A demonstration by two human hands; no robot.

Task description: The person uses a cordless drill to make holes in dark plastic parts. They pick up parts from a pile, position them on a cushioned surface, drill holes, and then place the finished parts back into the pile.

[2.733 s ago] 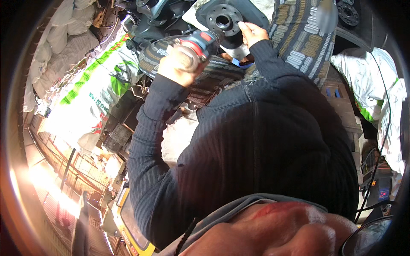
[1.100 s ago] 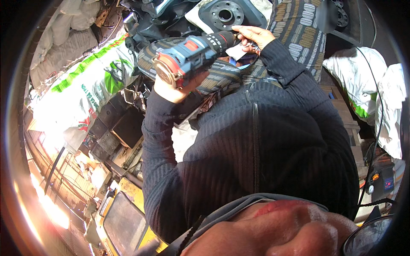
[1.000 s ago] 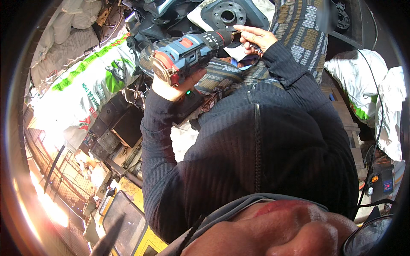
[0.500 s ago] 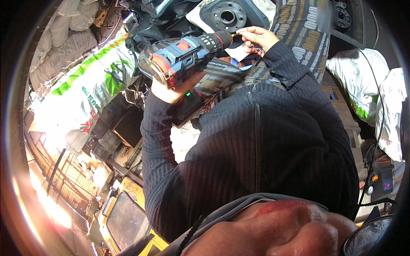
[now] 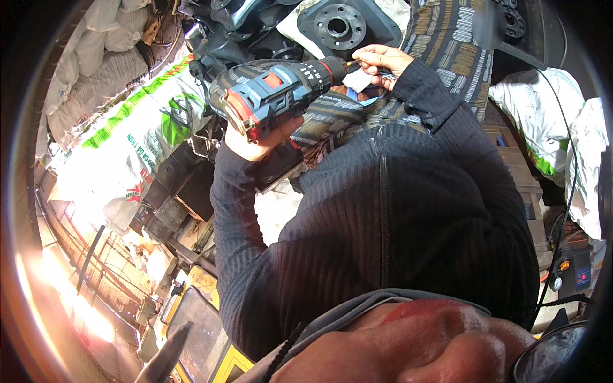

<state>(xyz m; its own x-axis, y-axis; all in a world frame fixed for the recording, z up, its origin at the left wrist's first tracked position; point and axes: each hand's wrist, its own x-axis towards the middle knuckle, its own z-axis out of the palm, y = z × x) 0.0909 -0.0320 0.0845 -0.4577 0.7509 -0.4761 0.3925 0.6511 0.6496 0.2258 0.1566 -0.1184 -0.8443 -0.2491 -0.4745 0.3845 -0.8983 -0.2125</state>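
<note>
Head view.
Item 1: blue-grey, red and black cordless drill [image 5: 274,92], held by its handle in the left hand [image 5: 258,142], fingers wrapped around the grip and partly hidden beneath the body; the chuck faces the right fingers.
Item 2: slim brass-coloured bit [image 5: 350,64], projecting from the chuck; the right hand [image 5: 387,65] pinches its end between thumb and index finger, other fingers curled. Whether a smaller piece sits there cannot be told.
Item 3: small white flat piece [image 5: 357,79], just below the right fingertips.
Item 4: square black plate with round, holed hub [image 5: 339,27], beyond the right fingertips, apart from them.
Item 5: heap of glossy black moulded parts [image 5: 239,32], beyond the left fingers.
Item 6: white-and-green plastic sack [image 5: 140,131], left of the left fingers.
</note>
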